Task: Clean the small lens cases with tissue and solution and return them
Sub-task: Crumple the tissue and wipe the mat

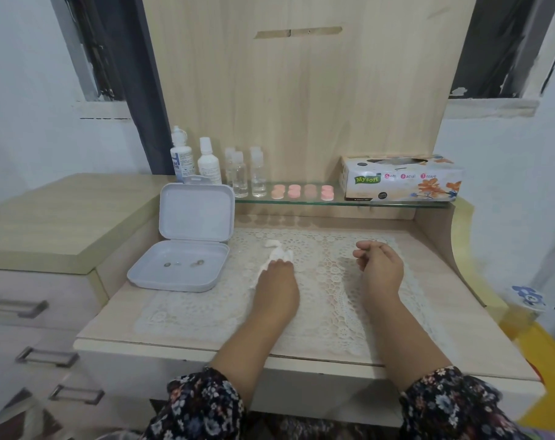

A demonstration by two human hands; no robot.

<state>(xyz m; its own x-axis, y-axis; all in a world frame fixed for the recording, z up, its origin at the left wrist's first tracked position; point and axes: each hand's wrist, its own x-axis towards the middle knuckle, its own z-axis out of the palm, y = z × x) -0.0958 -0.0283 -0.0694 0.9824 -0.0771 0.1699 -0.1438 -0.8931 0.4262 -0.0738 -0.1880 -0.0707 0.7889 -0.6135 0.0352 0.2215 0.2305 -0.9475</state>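
Note:
Several small pink lens cases (302, 191) stand in a row on the glass shelf (396, 203) at the back. A crumpled white tissue (278, 253) lies on the lace mat (327, 300). My left hand (277, 282) lies over its near end, fingers curled down onto it. About a hand's width to the right, my right hand (380, 265) hovers just above the mat, fingers loosely curled and nothing visible in them. Two white solution bottles (195, 160) stand at the shelf's left end.
An open white hinged box (187, 246) holding small round pieces sits left of the tissue. Clear small bottles (249, 174) stand beside the solution bottles. A tissue box (400, 178) fills the shelf's right end. A drawer cabinet (47, 223) rises on the left.

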